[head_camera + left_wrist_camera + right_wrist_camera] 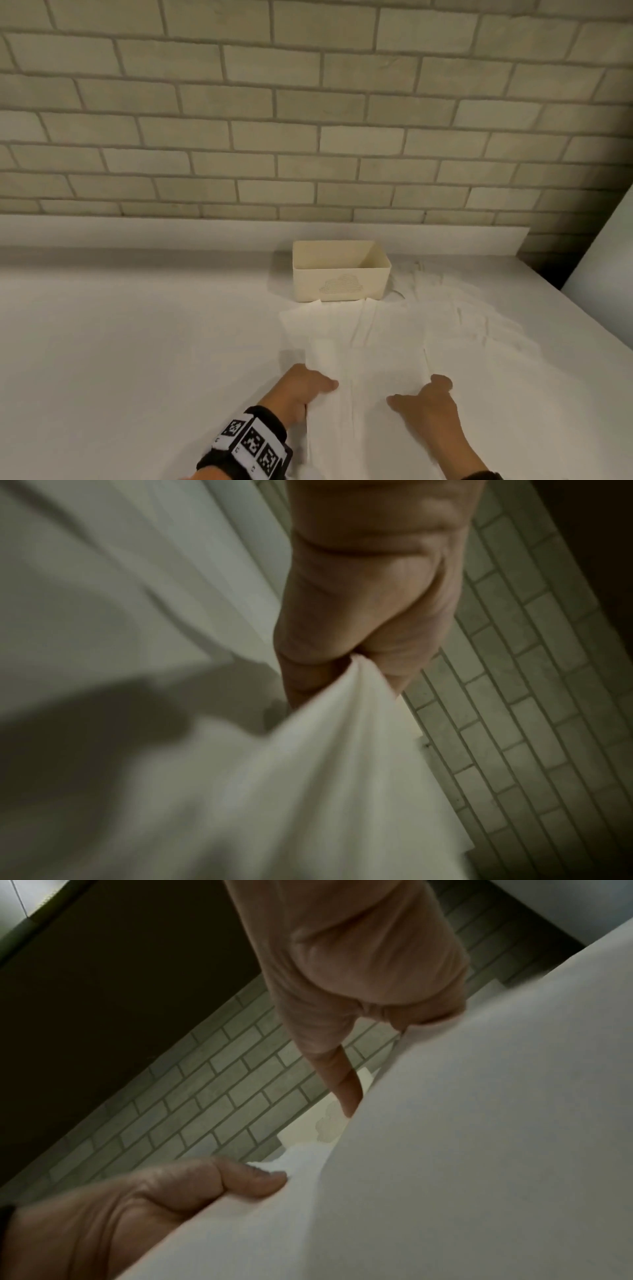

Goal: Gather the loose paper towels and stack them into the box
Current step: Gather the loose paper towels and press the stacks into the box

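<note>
on a white counter [137, 342] below a pale brick wall [308, 102], one cream box [340, 274] stands open and empty, straight ahead of two hands and well beyond them, its long side facing the person. loose white paper towels [394, 329] lie overlapping from the box's front edge back to the hands, their number impossible to count, spreading to the right. the left hand [301, 387] clenches a gathered fold of towel while the right hand [428, 401] pinches the sheet's near edge between thumb and forefinger; neither looks clearly nearer the box.
</note>
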Tool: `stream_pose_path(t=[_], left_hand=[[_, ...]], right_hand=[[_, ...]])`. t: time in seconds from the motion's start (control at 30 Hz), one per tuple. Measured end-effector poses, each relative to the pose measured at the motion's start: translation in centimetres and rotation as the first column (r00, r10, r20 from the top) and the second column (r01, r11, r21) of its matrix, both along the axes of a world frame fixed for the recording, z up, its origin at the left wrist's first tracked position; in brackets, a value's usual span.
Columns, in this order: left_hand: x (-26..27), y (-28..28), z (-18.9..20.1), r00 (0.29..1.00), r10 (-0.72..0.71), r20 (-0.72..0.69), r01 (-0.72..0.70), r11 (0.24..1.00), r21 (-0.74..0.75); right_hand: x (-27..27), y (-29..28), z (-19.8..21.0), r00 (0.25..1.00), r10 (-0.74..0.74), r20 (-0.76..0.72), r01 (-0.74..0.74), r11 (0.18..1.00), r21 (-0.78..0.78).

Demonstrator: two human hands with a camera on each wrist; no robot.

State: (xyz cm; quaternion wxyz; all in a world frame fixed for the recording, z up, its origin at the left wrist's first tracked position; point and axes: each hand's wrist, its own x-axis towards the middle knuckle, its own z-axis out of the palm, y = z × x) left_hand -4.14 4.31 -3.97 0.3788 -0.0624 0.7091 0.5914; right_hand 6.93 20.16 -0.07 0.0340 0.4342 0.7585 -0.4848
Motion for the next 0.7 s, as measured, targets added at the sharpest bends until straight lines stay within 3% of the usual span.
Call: stream_pose_path(t=[0.1, 0.23, 0.33, 0.5, 0.7], left_hand=[[-0.9, -0.4, -0.1, 0.999, 0.014, 0.038, -0.015, 0.999, 0.028], [-1.4, -0.3, -0.4, 0.993, -0.055, 0.105, 0.046, 0.995, 0.089], [-1.4, 0.2, -0.2, 0.99, -0.07, 0.12, 0.055, 0.991, 0.123], [-1.9, 0.7, 0.2, 0.99, -0.046, 0.137, 0.026, 0.989, 0.144], [-2.0, 1.2, 1.8, 0.984, -0.001, 0.177, -0.058, 0.943, 0.328]], right_hand=[[0.7, 0.0, -0.2, 0.999, 0.034, 0.025, -0.034, 0.999, 0.004], [0.0, 0.3, -0.7, 0.994, 0.082, -0.065, -0.076, 0.993, 0.086], [-1.9, 0.7, -1.7, 0.995, 0.016, -0.102, -0.007, 0.996, 0.089], [-4.3, 0.5, -2.1, 0.997, -0.021, -0.074, 0.018, 0.999, -0.042], [-5.6, 0.3, -1.9, 0.993, 0.047, -0.106, -0.074, 0.962, -0.263]])
